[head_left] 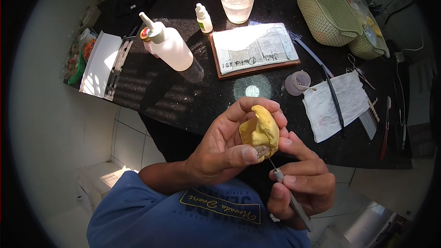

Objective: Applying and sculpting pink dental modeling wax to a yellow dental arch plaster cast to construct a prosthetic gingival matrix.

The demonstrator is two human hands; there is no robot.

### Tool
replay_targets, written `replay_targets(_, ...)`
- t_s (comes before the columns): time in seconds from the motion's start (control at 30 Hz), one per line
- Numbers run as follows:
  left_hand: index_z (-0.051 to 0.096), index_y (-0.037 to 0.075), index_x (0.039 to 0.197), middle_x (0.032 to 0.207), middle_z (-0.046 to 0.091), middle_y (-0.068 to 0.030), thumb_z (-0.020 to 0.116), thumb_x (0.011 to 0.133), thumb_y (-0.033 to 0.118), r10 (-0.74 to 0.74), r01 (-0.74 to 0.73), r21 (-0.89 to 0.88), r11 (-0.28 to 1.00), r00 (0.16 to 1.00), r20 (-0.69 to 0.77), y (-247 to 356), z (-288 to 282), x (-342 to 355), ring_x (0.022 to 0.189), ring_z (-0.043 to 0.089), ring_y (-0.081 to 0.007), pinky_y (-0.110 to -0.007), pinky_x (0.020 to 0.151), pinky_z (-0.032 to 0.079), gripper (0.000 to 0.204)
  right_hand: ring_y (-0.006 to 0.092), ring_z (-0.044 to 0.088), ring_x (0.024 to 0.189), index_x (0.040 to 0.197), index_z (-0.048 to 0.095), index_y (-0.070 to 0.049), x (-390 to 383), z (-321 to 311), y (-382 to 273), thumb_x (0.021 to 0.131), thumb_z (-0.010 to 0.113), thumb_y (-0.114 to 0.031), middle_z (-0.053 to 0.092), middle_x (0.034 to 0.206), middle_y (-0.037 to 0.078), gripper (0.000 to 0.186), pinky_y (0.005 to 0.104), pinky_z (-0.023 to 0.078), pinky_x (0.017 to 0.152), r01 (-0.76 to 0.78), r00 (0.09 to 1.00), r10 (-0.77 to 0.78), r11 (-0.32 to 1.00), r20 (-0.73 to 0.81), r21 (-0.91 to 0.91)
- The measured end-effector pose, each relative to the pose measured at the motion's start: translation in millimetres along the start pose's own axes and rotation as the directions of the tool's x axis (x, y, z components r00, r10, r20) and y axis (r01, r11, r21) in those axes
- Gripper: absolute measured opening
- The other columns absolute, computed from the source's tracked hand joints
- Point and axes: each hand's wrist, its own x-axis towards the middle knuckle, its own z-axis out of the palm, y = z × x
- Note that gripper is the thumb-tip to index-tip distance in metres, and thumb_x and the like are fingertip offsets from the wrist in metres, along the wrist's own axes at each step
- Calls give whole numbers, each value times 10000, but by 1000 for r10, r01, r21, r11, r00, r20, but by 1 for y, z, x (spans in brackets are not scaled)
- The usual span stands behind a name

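In my left hand (225, 144) I hold a yellow dental plaster cast (264, 131), with my fingers round its back and the thumb pressed near its lower edge. A small greyish-white patch shows on the cast beside that thumb. My right hand (308, 181) grips a thin metal dental instrument (293, 202) like a pen. Its fine tip meets the cast's lower edge, close to the left thumb; the exact contact is too small to tell. Both hands are raised in front of my blue shirt, at the near edge of the black table.
A glazed tile or pad (255, 48) lies on the black speckled table (206, 96). Around it stand a glass of cloudy water (237, 0), a squeeze bottle (172, 48), a dropper bottle (204, 18) and a small cup (296, 83). A white cloth (328, 110) and green baskets (326, 14) are rightward.
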Motion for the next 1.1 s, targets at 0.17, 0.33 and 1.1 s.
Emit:
replay_targets(0.17,366,66,1297,1197,446,-135,742,774,177,8,-8,-13,1000,1000,9,-2,1,0,1149,505,-239,-386,1020,420,653,362,664,998,925,564,-47,-2,0,-1,749,735,-3,662,787,102,249,487,501,947,6,1000,-7,1000,-29,-6)
replay_targets(0.33,369,63,1293,1193,446,-138,739,779,198,8,-8,5,1000,1000,2,-2,1,-1,1150,504,-237,-384,1016,421,648,364,664,996,926,565,-44,-3,1,1,745,739,-4,663,786,108,254,491,501,948,6,1000,-7,1000,-26,-14)
replay_targets(1.1,387,-12,1347,1316,472,-96,657,865,185,-86,83,137,987,996,17,14,0,-9,1166,491,-123,-293,1022,384,587,344,686,931,942,573,-9,0,-4,-6,727,739,27,633,807,135,274,468,553,875,34,998,-29,994,47,-106)
